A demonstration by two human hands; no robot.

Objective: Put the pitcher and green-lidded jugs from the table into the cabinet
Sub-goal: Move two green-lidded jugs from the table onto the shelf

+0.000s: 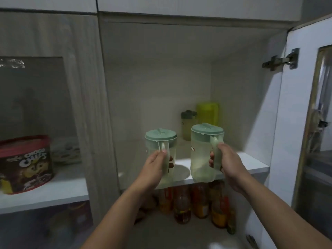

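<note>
I hold two clear jugs with pale green lids at the front edge of the open cabinet's white shelf (pixel 251 162). My left hand (pixel 155 164) grips the handle of the left jug (pixel 152 146). My right hand (pixel 224 159) grips the handle of the right jug (pixel 201 159). Both jugs are upright, and their bases overlap the shelf's front lip; I cannot tell whether they rest on it. No pitcher or table is in view.
At the back right of the shelf stand a yellow-green container (pixel 208 114) and a small bottle (pixel 187 124). Several bottles (pixel 199 202) fill the shelf below. The cabinet door (pixel 309 123) hangs open at right. A cereal tub (pixel 25 164) sits behind glass at left.
</note>
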